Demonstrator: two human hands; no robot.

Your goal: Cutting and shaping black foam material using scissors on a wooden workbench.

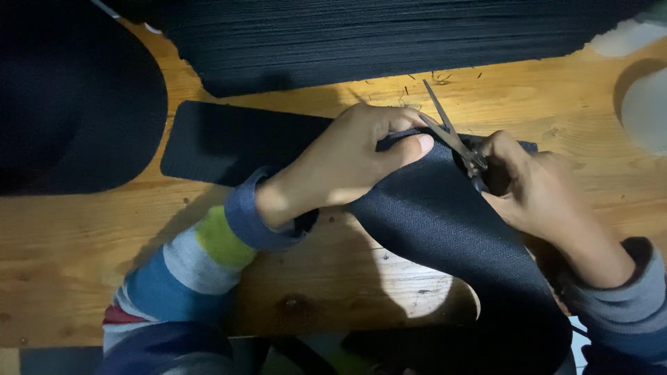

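My left hand (pixel 347 163) pinches the upper edge of a dark navy fabric piece (pixel 445 222) that curves from the table centre down toward me. My right hand (pixel 535 191) grips small metal scissors (pixel 448 128), blades parted and pointing up and away, at the fabric's top edge just right of my left thumb. The scissor handles are hidden inside my right fingers. Both sleeves are striped.
A flat dark rectangular fabric piece (pixel 229 142) lies on the wooden table (pixel 83 236) behind my left hand. A tall stack of dark fabric (pixel 375 35) fills the far side. A rounded dark pile (pixel 69 97) sits at left. Pale objects (pixel 646 104) rest at far right.
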